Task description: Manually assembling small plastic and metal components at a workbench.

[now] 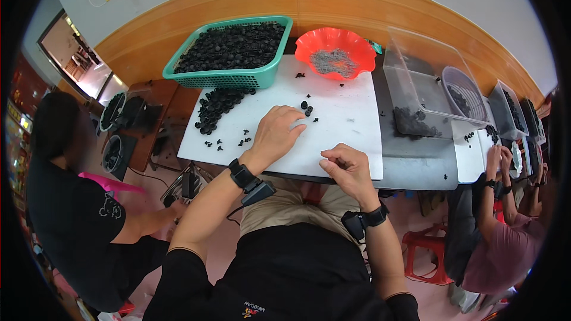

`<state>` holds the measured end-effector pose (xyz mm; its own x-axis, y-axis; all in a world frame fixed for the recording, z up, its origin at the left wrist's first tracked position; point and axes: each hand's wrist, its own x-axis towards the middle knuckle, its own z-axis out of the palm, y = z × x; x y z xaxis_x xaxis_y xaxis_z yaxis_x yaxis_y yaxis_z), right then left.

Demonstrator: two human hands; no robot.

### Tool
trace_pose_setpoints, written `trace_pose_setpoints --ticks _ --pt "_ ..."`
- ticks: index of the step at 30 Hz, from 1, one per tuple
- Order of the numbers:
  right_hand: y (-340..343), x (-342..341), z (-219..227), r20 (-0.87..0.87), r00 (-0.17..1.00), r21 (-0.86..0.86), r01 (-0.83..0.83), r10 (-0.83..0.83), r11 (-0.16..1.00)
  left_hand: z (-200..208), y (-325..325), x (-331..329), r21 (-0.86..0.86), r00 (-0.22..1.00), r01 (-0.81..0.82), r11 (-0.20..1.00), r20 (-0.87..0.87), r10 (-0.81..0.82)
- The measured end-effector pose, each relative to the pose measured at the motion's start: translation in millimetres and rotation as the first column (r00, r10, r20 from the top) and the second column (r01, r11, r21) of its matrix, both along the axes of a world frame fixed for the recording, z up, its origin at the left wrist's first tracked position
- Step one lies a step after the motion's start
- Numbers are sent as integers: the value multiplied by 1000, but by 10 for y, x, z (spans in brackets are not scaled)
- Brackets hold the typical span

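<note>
My left hand (276, 133) is over the white board (351, 107), palm down, with its fingers bent loosely and the thumb apart from them. Its fingertips are close to a few small round black parts (307, 109). Near the board's front edge, my right hand (348, 169) has its fingers curled in and the thumb near the index finger. Whatever it may hold is too small to make out. A pile of black round parts (220, 107) lies on the board's left side, and several small black pieces (219, 144) are scattered in front of it.
A green basket (270, 77) heaped with black parts stands at the back left. Beside it is a red wavy-rimmed bowl (306, 41) of thin grey pins. A clear plastic bin (410, 92) is to the right. Co-workers sit on both sides, near a red stool (437, 249).
</note>
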<state>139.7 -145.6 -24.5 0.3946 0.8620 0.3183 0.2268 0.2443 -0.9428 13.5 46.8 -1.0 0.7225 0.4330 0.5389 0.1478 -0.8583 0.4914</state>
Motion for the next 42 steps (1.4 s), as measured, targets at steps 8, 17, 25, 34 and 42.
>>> trace_pose_setpoints --ticks 8,17,25,34,42 --pt "15 -26 20 -24 1000 29 22 -21 999 -56 -101 268 117 989 19 993 -145 -1" --pt "13 -5 -27 18 999 46 32 -33 998 25 39 317 118 990 -17 993 -138 34" --pt "16 -25 -22 57 997 64 55 -59 996 75 219 327 103 969 5 995 -245 20" --pt "1 -43 -6 83 993 49 85 -89 995 25 242 360 117 968 71 991 -247 -40" --pt "-25 -9 40 45 991 63 120 -123 991 5 259 428 60 971 64 996 -233 -48"
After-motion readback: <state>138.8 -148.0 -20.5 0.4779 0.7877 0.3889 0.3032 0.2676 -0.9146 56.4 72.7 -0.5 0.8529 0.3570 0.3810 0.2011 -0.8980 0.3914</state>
